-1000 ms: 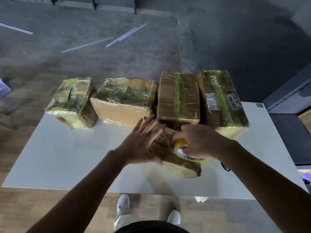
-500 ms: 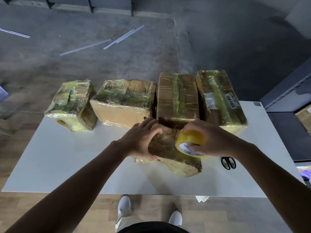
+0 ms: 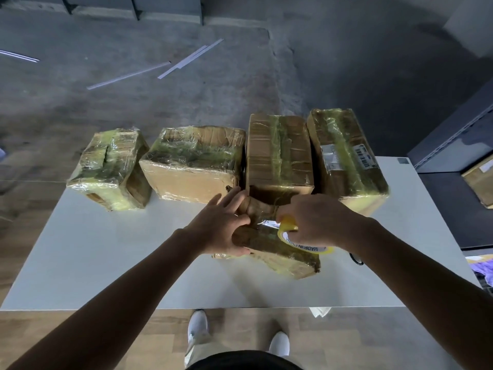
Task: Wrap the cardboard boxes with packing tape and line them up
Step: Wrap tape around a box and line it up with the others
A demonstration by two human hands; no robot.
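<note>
A small cardboard box wrapped in yellowish tape lies in the middle of the white table. My left hand rests on its left side with fingers spread and the thumb against its near face. My right hand grips a yellow roll of packing tape on the box's top right. Several taped boxes stand in a row along the far edge: a small one, a wide one, a tall one and one with a barcode label.
Black scissor handles peek out behind my right forearm. A dark shelf with another box stands to the right of the table. Thin metal strips lie on the concrete floor beyond. My white shoes show below the table's near edge.
My right hand has carried the tape roll from the box's near side up over its top toward the far edge. My left hand's fingers spread out over the box's left side.
</note>
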